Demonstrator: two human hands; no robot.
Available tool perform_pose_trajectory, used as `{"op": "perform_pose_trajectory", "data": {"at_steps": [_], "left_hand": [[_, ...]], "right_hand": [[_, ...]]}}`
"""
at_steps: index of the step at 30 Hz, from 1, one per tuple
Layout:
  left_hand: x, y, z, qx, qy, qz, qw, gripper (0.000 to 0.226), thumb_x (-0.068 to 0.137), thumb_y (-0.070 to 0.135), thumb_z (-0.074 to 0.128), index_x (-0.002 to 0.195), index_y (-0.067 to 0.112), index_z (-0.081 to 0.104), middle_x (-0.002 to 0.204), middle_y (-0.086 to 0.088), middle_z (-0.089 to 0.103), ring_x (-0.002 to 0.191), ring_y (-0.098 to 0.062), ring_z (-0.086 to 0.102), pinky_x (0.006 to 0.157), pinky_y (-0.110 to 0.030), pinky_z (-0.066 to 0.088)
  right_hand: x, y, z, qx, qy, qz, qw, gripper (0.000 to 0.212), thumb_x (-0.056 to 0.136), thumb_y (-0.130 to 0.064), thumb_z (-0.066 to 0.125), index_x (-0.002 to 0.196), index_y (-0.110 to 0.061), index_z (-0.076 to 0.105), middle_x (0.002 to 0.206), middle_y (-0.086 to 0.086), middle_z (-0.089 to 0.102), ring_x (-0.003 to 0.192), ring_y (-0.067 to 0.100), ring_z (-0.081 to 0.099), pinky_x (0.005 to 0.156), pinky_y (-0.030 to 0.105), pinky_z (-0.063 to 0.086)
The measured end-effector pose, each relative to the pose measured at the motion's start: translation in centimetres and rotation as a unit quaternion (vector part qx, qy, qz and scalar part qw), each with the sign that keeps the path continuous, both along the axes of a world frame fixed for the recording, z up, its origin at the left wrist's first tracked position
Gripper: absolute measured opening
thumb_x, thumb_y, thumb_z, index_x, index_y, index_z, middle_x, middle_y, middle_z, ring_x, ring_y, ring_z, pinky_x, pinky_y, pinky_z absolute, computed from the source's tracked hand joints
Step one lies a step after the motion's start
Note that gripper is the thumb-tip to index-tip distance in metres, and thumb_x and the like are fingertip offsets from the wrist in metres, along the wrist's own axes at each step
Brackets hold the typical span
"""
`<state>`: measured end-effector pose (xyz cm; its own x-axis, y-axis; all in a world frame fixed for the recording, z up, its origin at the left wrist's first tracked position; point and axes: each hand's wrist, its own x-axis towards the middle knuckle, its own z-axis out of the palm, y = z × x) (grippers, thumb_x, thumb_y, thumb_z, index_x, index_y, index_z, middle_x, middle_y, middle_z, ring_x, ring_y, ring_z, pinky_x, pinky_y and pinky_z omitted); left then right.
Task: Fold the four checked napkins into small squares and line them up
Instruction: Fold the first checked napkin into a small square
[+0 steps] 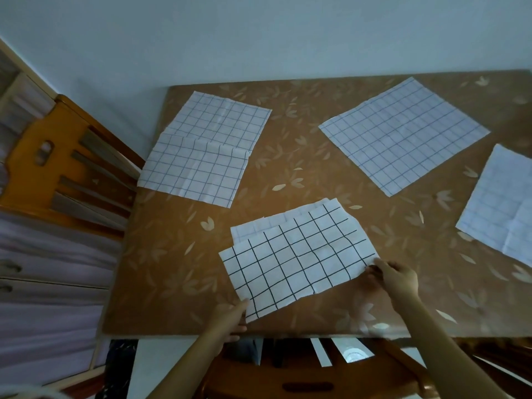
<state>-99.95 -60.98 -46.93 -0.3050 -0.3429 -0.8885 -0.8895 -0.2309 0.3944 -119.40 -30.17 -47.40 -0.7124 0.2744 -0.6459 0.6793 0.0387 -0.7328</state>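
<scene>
Cloth grip, right: right fingers of the right hand are pinching the right-hand corner of the bold-grid napkin, closing on the cloth.
Cloth grip, left: left fingers of the left hand are curling round the near left corner of the same napkin, holding it at the tabletop's near edge; slightly blurred.
Bold-grid napkin: lying doubled over on the near middle of the tabletop. The black-lined top layer is sitting askew, and a paler strip of the lower layer is showing along the far edge.
Left napkin: lying spread at the far left, with a crease or overlap crossing its middle; cannot tell which. Its near left corner is reaching the tabletop's side edge.
Far napkin: lying flat and unfolded, turned diamond-wise, well apart from the others.
Right napkin: lying flat and faintly creased, running out of view at the right.
Tabletop: brown, leaf-patterned, glossy.
Surroundings: one wooden chair is standing at the left side and another chair at the near edge. Pale drawers are showing at the far left, and a plain wall behind.
</scene>
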Motion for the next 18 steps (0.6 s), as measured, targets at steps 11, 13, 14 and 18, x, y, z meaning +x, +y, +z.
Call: {"op": "perform_pose_trajectory", "data": {"at_steps": [11,13,14,18], "left_hand": [[0.9,-0.9,0.4,0.045,0.135,-0.092,0.985,0.062,0.079,0.011,0.081,0.133,0.015,0.051,0.115,-0.004,0.064,0.103,-0.022,0.066,0.084,-0.034,0.059],[0.9,-0.9,0.4,-0.056,0.129,-0.186,0.972,0.018,0.090,0.016,0.070,0.103,0.022,0.060,0.099,-0.001,0.063,0.089,-0.016,0.063,0.080,-0.033,0.057],[0.8,-1.0,0.4,-0.086,0.135,-0.193,0.968,0.008,0.093,0.018,0.066,0.088,0.020,0.059,0.091,-0.003,0.062,0.083,-0.015,0.061,0.079,-0.038,0.057],[0.4,-1.7,-0.1,-0.107,0.149,-0.111,0.977,0.027,0.095,0.026,0.063,0.104,0.000,0.066,0.101,-0.013,0.067,0.095,-0.021,0.066,0.077,-0.036,0.059]], "right_hand": [[0.7,0.8,0.4,0.017,-0.016,0.093,0.995,0.014,0.092,-0.012,0.065,0.105,-0.007,0.066,0.093,0.019,0.074,0.075,0.024,0.071,0.058,0.028,0.057],[0.9,1.3,0.6,0.034,0.002,0.126,0.991,0.013,0.093,-0.013,0.066,0.103,-0.007,0.068,0.090,0.018,0.074,0.075,0.023,0.071,0.059,0.027,0.055],[1.0,1.5,0.7,0.046,0.010,0.142,0.989,0.012,0.093,-0.014,0.066,0.102,-0.007,0.069,0.088,0.016,0.075,0.074,0.022,0.072,0.059,0.026,0.055],[1.4,2.2,0.7,0.107,0.041,0.194,0.974,0.015,0.093,-0.017,0.066,0.105,-0.010,0.068,0.082,0.006,0.074,0.075,0.020,0.072,0.059,0.026,0.053]]}}
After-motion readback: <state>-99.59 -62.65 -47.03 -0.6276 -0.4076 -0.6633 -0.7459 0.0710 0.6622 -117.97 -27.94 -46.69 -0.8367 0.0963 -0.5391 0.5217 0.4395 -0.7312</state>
